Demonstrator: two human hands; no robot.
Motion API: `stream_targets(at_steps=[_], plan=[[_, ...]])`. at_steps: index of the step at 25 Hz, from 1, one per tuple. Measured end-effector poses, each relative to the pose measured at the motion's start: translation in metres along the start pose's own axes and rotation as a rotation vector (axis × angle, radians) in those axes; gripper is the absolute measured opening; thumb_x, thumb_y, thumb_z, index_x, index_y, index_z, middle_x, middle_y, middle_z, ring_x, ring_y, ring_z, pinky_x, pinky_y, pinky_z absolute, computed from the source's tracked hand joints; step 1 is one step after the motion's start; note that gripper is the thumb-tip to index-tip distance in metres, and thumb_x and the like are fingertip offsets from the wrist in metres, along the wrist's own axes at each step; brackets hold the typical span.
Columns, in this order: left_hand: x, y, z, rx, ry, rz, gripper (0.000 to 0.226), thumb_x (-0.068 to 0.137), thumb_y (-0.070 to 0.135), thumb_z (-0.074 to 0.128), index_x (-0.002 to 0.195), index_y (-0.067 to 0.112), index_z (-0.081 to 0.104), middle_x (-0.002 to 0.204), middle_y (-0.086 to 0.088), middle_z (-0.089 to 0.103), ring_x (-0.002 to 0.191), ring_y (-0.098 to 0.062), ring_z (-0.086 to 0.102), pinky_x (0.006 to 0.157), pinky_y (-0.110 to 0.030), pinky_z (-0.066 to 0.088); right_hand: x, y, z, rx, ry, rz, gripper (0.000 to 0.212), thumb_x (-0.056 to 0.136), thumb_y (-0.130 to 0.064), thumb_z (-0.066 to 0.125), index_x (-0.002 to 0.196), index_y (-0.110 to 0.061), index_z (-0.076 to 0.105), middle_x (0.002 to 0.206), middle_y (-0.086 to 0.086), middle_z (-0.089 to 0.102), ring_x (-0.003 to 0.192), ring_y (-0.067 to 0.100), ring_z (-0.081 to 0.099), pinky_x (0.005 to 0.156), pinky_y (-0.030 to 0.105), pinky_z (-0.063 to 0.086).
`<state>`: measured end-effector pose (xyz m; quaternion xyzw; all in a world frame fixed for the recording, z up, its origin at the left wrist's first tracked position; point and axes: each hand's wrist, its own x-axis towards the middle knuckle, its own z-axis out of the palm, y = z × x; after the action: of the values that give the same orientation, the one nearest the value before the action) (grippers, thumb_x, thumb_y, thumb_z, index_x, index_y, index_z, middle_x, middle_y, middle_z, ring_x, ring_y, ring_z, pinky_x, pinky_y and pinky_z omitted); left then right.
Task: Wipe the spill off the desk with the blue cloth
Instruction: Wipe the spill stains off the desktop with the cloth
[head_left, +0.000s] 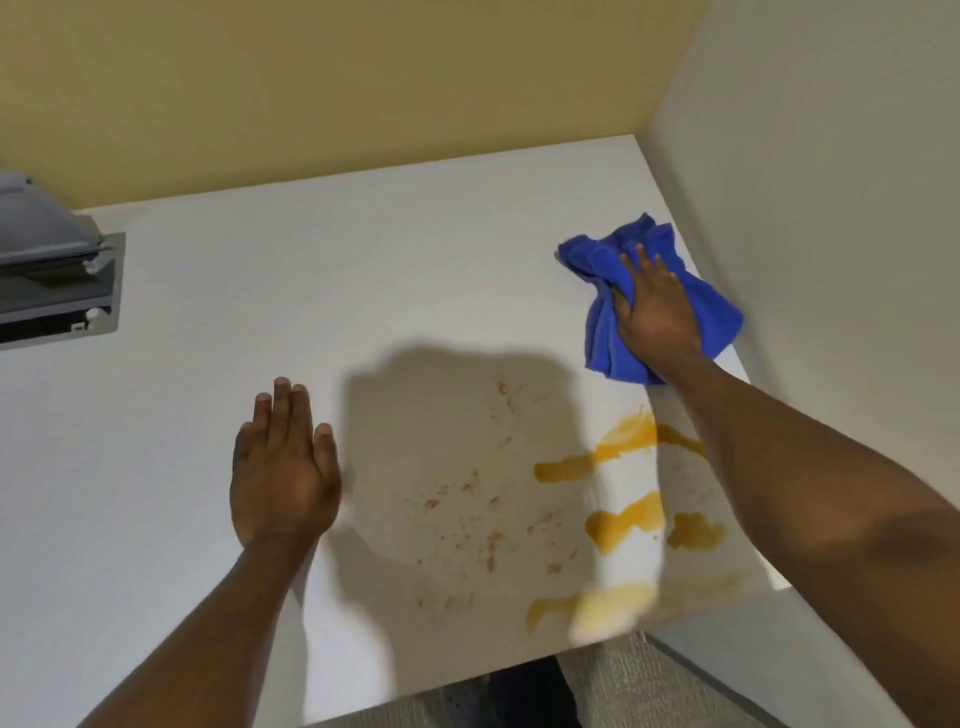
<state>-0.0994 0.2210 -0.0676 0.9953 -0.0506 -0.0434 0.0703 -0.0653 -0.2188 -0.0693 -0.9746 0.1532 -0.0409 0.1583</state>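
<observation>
A crumpled blue cloth lies on the white desk at the far right, close to the side wall. My right hand rests on top of it, fingers bunching the fabric. Nearer to me, yellow-orange streaks of the spill spread across the desk's right front part, partly under my right forearm. Brownish specks are scattered just left of the streaks. My left hand lies flat on the desk to the left of the spill, fingers together, holding nothing.
A grey box with an open lid is set into the desk at the far left. A yellow wall closes the back and a white panel closes the right side. Carpet shows past the front edge.
</observation>
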Motion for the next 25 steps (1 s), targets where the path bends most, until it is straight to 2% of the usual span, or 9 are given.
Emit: stream_targets(at_steps=[5, 8, 10, 12, 15, 17, 20, 22, 25], plan=[[0.001, -0.005, 0.007, -0.014, 0.004, 0.024, 0.059, 0.103, 0.038, 0.015, 0.155, 0.01, 0.022, 0.165, -0.007, 0.017, 0.153, -0.026, 0.015, 0.123, -0.043, 0.015, -0.012, -0.079, 0.019, -0.025, -0.081, -0.168, 0.051, 0.101, -0.028, 0.039, 0.147, -0.012, 0.025, 0.156, 0.013, 0.023, 0.144, 0.032, 0.02, 0.118, 0.044, 0.016], [0.001, -0.006, 0.005, -0.056, 0.0, 0.018, 0.058, 0.103, 0.037, 0.02, 0.155, 0.011, 0.022, 0.165, -0.007, 0.018, 0.153, -0.026, 0.015, 0.123, -0.043, 0.016, -0.091, -0.123, 0.031, -0.01, -0.27, -0.587, 0.053, 0.094, -0.02, 0.05, 0.143, -0.009, 0.034, 0.152, 0.015, 0.033, 0.141, 0.033, 0.029, 0.118, 0.042, 0.017], [0.0, -0.006, 0.003, -0.084, 0.005, 0.016, 0.057, 0.103, 0.036, 0.022, 0.155, 0.01, 0.025, 0.165, -0.008, 0.02, 0.152, -0.027, 0.017, 0.123, -0.044, 0.017, -0.122, -0.108, 0.019, 0.1, -0.366, -0.804, 0.048, 0.093, -0.019, 0.049, 0.14, -0.01, 0.039, 0.147, 0.015, 0.041, 0.138, 0.026, 0.035, 0.118, 0.032, 0.019], [0.001, -0.006, 0.006, -0.088, 0.03, 0.01, 0.057, 0.103, 0.035, 0.024, 0.154, 0.01, 0.027, 0.164, -0.008, 0.023, 0.152, -0.027, 0.019, 0.122, -0.044, 0.019, -0.102, -0.073, 0.004, 0.215, -0.291, -0.664, 0.043, 0.097, -0.019, 0.047, 0.137, -0.004, 0.041, 0.141, 0.024, 0.045, 0.134, 0.03, 0.039, 0.115, 0.023, 0.018], [0.002, -0.006, 0.01, -0.063, 0.044, 0.012, 0.057, 0.103, 0.037, 0.021, 0.155, 0.011, 0.024, 0.164, -0.007, 0.021, 0.152, -0.026, 0.018, 0.122, -0.043, 0.017, -0.032, -0.049, -0.002, 0.157, -0.107, -0.264, 0.048, 0.098, -0.019, 0.047, 0.141, -0.002, 0.035, 0.148, 0.023, 0.036, 0.137, 0.039, 0.033, 0.116, 0.037, 0.02], [0.003, -0.009, 0.014, -0.027, 0.045, 0.014, 0.059, 0.103, 0.038, 0.017, 0.155, 0.012, 0.021, 0.165, -0.007, 0.019, 0.153, -0.026, 0.017, 0.123, -0.043, 0.017, -0.002, -0.075, 0.021, 0.061, -0.076, -0.217, 0.05, 0.099, -0.022, 0.045, 0.144, -0.006, 0.03, 0.153, 0.019, 0.028, 0.141, 0.037, 0.025, 0.116, 0.046, 0.021], [0.003, -0.007, 0.015, -0.044, 0.016, 0.004, 0.059, 0.102, 0.039, 0.013, 0.157, 0.016, 0.017, 0.166, -0.001, 0.013, 0.154, -0.019, 0.011, 0.124, -0.037, 0.011, -0.02, -0.136, 0.044, 0.036, -0.105, -0.403, 0.05, 0.099, -0.024, 0.044, 0.144, -0.007, 0.033, 0.154, 0.016, 0.028, 0.141, 0.036, 0.026, 0.116, 0.045, 0.02], [-0.008, -0.009, 0.01, -0.106, 0.018, 0.025, 0.057, 0.103, 0.037, 0.016, 0.156, 0.016, 0.02, 0.166, 0.001, 0.015, 0.153, -0.016, 0.012, 0.124, -0.034, 0.01, -0.081, -0.155, 0.051, 0.062, -0.144, -0.611, 0.048, 0.096, -0.024, 0.051, 0.14, -0.008, 0.04, 0.149, 0.015, 0.037, 0.138, 0.034, 0.034, 0.115, 0.043, 0.025], [-0.055, -0.03, 0.005, -0.1, 0.006, 0.046, 0.057, 0.103, 0.037, 0.017, 0.156, 0.014, 0.022, 0.165, 0.001, 0.017, 0.153, -0.015, 0.013, 0.124, -0.034, 0.012, -0.17, -0.133, 0.03, 0.148, -0.424, -0.896, 0.047, 0.095, -0.026, 0.05, 0.141, -0.018, 0.041, 0.15, 0.004, 0.039, 0.139, 0.024, 0.035, 0.115, 0.038, 0.026]])
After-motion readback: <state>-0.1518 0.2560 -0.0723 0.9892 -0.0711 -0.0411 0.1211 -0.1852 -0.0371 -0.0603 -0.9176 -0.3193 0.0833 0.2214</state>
